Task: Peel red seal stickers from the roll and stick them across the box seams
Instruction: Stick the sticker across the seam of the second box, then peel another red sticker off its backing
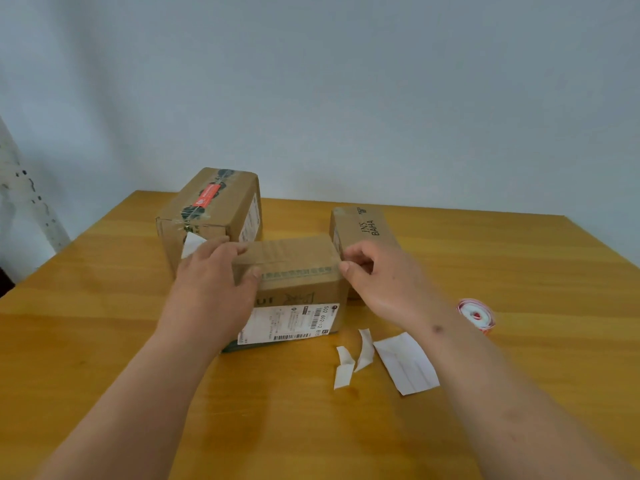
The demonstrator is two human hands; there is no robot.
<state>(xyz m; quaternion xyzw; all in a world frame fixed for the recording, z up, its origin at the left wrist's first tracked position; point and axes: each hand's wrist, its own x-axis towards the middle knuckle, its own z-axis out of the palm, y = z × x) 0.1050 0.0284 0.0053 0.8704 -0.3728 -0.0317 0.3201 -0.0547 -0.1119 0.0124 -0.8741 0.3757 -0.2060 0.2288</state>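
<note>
A small cardboard box [294, 271] with a white shipping label on its front stands in the middle of the wooden table [104, 341]. My left hand [214, 289] grips its left top edge and my right hand [377, 282] grips its right top corner. A taped seam runs along the box's top front. The roll of red seal stickers [476, 315] lies on the table to the right of my right wrist. A second box [211, 213] at the back left carries a red sticker [207, 196] across its taped seam.
A third box [363, 233] printed "JNS BAHA" stands behind my right hand, touching the middle box. White backing paper scraps [405, 365] and two curled strips [353, 358] lie in front of the middle box. A plain wall rises behind the table's far edge.
</note>
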